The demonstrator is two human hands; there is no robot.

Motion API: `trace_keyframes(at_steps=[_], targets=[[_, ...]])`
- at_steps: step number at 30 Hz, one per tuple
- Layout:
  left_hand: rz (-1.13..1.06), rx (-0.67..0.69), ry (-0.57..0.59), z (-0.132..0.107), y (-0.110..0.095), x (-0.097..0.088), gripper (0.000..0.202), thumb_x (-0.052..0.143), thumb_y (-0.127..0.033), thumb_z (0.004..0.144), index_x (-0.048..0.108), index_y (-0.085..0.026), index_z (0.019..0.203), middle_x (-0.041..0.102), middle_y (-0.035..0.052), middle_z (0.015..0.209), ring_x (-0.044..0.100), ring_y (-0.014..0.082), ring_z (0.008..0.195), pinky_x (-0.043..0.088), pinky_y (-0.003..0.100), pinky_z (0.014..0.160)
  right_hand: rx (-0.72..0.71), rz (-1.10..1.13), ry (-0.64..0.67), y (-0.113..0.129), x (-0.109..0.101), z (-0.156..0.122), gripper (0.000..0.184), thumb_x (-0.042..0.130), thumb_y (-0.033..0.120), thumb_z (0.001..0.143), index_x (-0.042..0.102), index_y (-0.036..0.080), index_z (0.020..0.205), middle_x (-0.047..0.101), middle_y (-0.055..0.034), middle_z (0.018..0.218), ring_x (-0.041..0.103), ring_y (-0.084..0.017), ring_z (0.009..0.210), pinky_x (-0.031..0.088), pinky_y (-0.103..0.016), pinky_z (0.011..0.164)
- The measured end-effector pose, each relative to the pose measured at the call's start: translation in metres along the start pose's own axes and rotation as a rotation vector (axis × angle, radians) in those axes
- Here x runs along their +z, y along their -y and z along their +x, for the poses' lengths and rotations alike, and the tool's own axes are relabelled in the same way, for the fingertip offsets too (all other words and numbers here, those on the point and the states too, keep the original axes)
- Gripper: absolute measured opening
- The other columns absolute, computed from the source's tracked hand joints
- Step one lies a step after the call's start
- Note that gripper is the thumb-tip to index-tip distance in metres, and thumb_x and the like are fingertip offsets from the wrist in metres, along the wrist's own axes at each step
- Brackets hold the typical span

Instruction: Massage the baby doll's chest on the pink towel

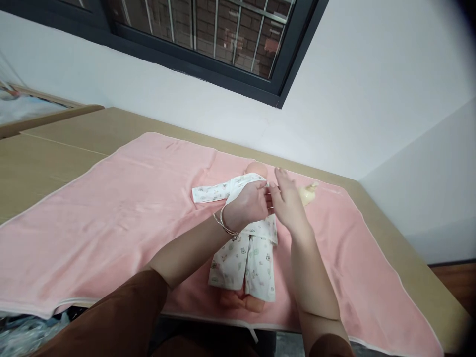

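A baby doll lies face-up on a pink blanket, its bald head toward the wall and its bare feet toward me. It has on a white shirt with small prints and matching pants. One sleeve stretches flat to the left; my hands cover the other side. Over the doll's chest, my left hand, with a silver bracelet at the wrist, has its fingers curled; what they hold is hidden. Beside it, my right hand has its fingers stretched out, its thumb close to the left fingertips.
A pale yellow crumpled item rests on the blanket just right of my right hand. Under the blanket is a wooden table against a white wall with a dark-framed window. Clear plastic shows below the table's front left edge.
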State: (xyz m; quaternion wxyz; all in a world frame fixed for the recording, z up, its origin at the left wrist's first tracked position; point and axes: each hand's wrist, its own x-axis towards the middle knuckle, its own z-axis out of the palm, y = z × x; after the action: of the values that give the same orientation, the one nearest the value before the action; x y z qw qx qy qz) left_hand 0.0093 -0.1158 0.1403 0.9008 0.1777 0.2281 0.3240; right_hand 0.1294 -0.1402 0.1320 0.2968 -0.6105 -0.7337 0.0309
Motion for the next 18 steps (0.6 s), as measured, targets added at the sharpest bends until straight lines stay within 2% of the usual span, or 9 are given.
trace_keyframes(at_steps=[2,4,8,11,15,16,18], targets=[[-0.004,0.080,0.064,-0.006,-0.002,0.005,0.039,0.035,-0.030,0.098,0.059,-0.017,0.126,0.072,0.0117,0.107,0.070,0.0246,0.100,0.054,0.039,0.097,-0.073,0.099,-0.005,0.019,0.011,-0.005,0.062,0.023,0.046,0.103,0.024,0.016,0.157,0.026,-0.0142,0.163,0.015,-0.025,0.154,0.009,-0.057,0.124],[0.033,0.142,0.098,-0.012,-0.003,0.006,0.040,0.037,-0.038,0.100,0.058,-0.019,0.129,0.072,0.0104,0.108,0.069,0.0252,0.104,0.052,0.039,0.100,-0.117,0.160,-0.040,0.032,0.023,-0.012,0.065,0.020,0.048,0.103,0.013,0.016,0.159,0.018,-0.0139,0.165,0.010,-0.025,0.154,0.007,-0.058,0.124],[0.135,0.214,0.038,-0.019,0.002,0.001,0.052,0.040,-0.055,0.098,0.055,-0.021,0.134,0.068,0.0113,0.122,0.061,0.0273,0.122,0.046,0.038,0.108,-0.193,0.234,-0.172,0.049,0.037,-0.035,0.065,0.016,0.047,0.104,-0.004,0.019,0.159,0.003,-0.0102,0.168,-0.002,-0.024,0.155,0.011,-0.058,0.124],[0.171,0.298,0.019,-0.020,0.011,0.001,0.058,0.039,-0.062,0.096,0.053,-0.025,0.138,0.062,0.0102,0.134,0.051,0.0281,0.135,0.042,0.039,0.112,-0.222,0.274,-0.190,0.059,0.036,-0.053,0.068,0.019,0.047,0.103,-0.008,0.020,0.159,-0.003,-0.0085,0.168,-0.005,-0.026,0.155,0.012,-0.060,0.124],[0.254,0.408,0.046,-0.026,0.025,0.013,0.049,0.037,-0.050,0.100,0.047,-0.031,0.144,0.056,0.0040,0.143,0.035,0.0219,0.147,0.032,0.037,0.120,-0.172,0.326,-0.155,0.062,0.023,-0.064,0.067,0.015,0.050,0.102,-0.012,0.024,0.159,-0.006,-0.0015,0.168,-0.006,-0.025,0.155,0.012,-0.057,0.126],[0.265,0.403,0.049,-0.028,0.028,0.017,0.048,0.036,-0.045,0.101,0.046,-0.030,0.145,0.057,0.0036,0.142,0.034,0.0212,0.148,0.031,0.037,0.121,-0.160,0.338,-0.158,0.060,0.019,-0.065,0.065,0.013,0.049,0.102,-0.011,0.026,0.159,-0.006,0.0005,0.168,-0.005,-0.024,0.155,0.012,-0.055,0.127],[0.231,0.307,0.067,-0.034,0.036,0.024,0.049,0.033,-0.040,0.102,0.044,-0.028,0.148,0.059,0.0047,0.139,0.036,0.0224,0.147,0.032,0.039,0.121,-0.149,0.365,-0.186,0.055,0.011,-0.064,0.063,0.011,0.048,0.102,-0.008,0.029,0.159,-0.004,0.0028,0.168,-0.003,-0.022,0.155,0.012,-0.052,0.127]])
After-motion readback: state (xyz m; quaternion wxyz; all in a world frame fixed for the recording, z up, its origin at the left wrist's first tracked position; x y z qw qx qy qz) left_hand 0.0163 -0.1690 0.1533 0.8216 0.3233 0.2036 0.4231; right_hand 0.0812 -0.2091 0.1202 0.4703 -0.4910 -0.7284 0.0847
